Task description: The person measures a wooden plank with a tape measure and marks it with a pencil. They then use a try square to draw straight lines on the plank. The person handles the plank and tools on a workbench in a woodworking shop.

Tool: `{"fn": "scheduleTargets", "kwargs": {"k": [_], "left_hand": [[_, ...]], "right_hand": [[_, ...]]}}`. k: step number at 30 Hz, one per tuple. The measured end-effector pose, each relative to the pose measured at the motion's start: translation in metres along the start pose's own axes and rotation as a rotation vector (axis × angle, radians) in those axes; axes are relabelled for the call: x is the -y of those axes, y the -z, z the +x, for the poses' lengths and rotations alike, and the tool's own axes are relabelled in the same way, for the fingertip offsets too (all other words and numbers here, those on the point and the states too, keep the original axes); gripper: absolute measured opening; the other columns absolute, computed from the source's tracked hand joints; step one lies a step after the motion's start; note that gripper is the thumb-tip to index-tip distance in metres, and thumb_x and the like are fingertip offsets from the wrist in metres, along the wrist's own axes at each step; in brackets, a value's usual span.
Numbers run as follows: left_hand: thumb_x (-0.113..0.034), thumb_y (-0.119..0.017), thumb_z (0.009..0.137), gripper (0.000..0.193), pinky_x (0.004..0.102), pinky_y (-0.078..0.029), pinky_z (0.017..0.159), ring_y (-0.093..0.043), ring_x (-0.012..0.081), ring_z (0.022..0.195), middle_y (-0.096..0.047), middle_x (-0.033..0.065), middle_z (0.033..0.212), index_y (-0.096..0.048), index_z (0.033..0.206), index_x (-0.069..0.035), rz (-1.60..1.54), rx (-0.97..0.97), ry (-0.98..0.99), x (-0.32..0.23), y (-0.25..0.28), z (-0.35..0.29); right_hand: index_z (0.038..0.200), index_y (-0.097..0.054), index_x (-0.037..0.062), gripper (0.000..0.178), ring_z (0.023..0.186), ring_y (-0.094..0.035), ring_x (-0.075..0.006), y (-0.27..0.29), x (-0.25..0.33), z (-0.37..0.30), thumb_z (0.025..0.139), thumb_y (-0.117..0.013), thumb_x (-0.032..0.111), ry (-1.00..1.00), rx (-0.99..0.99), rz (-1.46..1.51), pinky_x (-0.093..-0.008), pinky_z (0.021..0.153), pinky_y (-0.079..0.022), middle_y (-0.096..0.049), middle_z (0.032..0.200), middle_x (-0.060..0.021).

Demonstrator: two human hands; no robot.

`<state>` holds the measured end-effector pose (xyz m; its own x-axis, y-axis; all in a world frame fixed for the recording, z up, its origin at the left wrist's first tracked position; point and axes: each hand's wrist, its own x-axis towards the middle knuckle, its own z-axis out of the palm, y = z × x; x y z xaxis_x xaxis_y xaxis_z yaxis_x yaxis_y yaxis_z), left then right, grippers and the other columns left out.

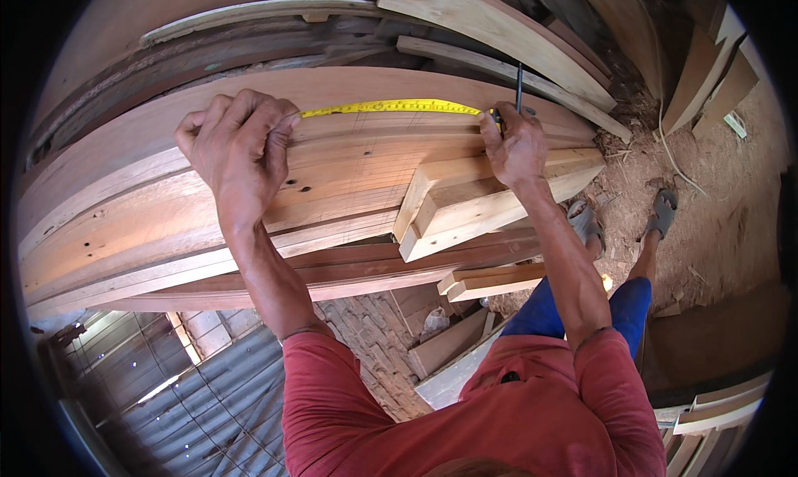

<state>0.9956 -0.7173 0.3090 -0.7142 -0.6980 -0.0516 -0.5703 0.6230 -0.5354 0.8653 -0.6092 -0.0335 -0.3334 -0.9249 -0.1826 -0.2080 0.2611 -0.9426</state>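
A yellow tape measure (391, 106) stretches between my two hands over the wide wooden plank (341, 82) at the back of the stack. My left hand (241, 140) pinches the blade's left end between thumb and fingers. At the blade's other end, my right hand (517, 145) grips the tape's case, of which only a dark and yellow bit shows. A thin dark pencil-like stick (519, 88) points up from the right fingers. Faint pencil-like lines cross the boards (366, 157) below the blade.
Short wooden blocks (490, 199) lie on the boards near my right forearm. Long planks (499, 24) rest behind the stack. My sandalled feet (661, 213) stand on a floor strewn with shavings (698, 253). Corrugated metal sheeting (212, 410) and wire mesh are at the lower left.
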Motion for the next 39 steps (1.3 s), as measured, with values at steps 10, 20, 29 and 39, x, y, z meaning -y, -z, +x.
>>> {"fn": "scheduleTargets", "kwargs": {"k": [10, 20, 29, 39], "left_hand": [[-0.024, -0.082, 0.096, 0.007, 0.0383, -0.032, 0.098, -0.061, 0.0148, 0.088, -0.072, -0.0103, 0.092, -0.078, 0.091, -0.021, 0.029, 0.023, -0.006, -0.004, -0.001, 0.002], [-0.025, -0.083, 0.095, 0.007, 0.0379, -0.032, 0.096, -0.061, 0.0151, 0.088, -0.073, -0.0106, 0.091, -0.079, 0.090, -0.022, 0.022, 0.023, -0.021, -0.004, -0.001, 0.003], [-0.029, -0.086, 0.090, 0.018, 0.0393, -0.033, 0.096, -0.063, 0.0164, 0.093, -0.074, -0.0066, 0.096, -0.081, 0.105, -0.020, -0.036, 0.009, 0.004, 0.006, -0.003, -0.002], [-0.051, -0.074, 0.098, 0.063, 0.0511, -0.039, 0.108, -0.067, 0.0279, 0.120, -0.079, 0.0048, 0.125, -0.065, 0.154, -0.024, -0.129, 0.105, 0.207, 0.001, -0.003, 0.001]], "right_hand": [[0.108, -0.077, 0.0037, 0.032, 0.092, -0.069, -0.0444, -0.015, -0.001, -0.010, 0.099, -0.075, 0.035, 0.004, -0.120, -0.031, -0.0538, 0.085, -0.056, -0.077, 0.104, -0.0205], [0.114, -0.079, 0.0064, 0.034, 0.098, -0.069, -0.0442, -0.008, 0.006, -0.008, 0.096, -0.076, 0.035, -0.049, -0.097, -0.006, -0.0538, 0.089, -0.056, -0.077, 0.110, -0.0193], [0.116, -0.077, 0.0054, 0.039, 0.101, -0.073, -0.0466, 0.037, -0.002, -0.018, 0.102, -0.072, 0.041, -0.092, 0.191, -0.042, -0.0568, 0.090, -0.057, -0.078, 0.109, -0.0236], [0.119, -0.082, 0.0106, 0.048, 0.103, -0.076, -0.0428, 0.296, -0.114, -0.211, 0.101, -0.069, 0.053, -0.405, 0.103, -0.437, -0.0539, 0.090, -0.059, -0.080, 0.108, -0.0213]]}}
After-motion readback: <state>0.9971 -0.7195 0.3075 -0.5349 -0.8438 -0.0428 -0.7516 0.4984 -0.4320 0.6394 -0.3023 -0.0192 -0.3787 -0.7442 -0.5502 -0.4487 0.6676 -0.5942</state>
